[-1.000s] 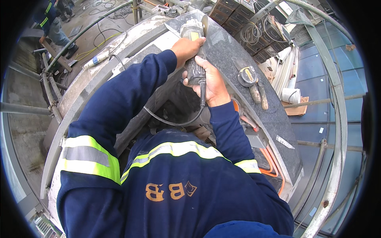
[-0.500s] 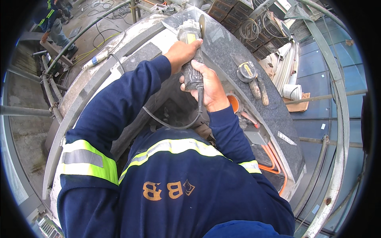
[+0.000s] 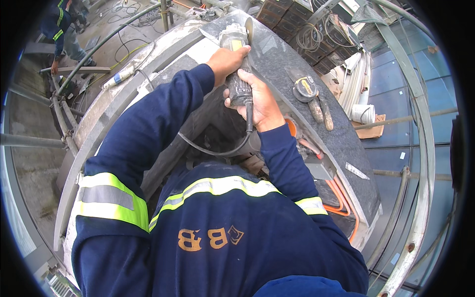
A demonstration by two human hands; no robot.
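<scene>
An angle grinder (image 3: 239, 87) is gripped in both my hands above a curved edging of dark grey stone (image 3: 279, 62). My left hand (image 3: 226, 64) wraps the front of its body, behind the gear head. Further back, my right hand (image 3: 261, 103) closes round the rear of the body, just ahead of the cord. The thin cutting disc (image 3: 250, 29) stands on edge at the stone's far end; whether it touches the stone I cannot tell. A black power cord (image 3: 217, 152) loops from the grinder toward my left arm.
On the stone at right lie a tape measure (image 3: 305, 88) and two worn tool handles (image 3: 316, 110). An orange pipe (image 3: 291, 127) and orange conduits (image 3: 341, 195) sit in the cavity. Scaffold tubes (image 3: 423, 198) curve at right. A co-worker (image 3: 62, 29) bends at far left.
The grinder and both hands stay nearly in place, with a slight shift left. At far left, the co-worker leans lower, and a long grey curved piece now shows beside that person's hand.
</scene>
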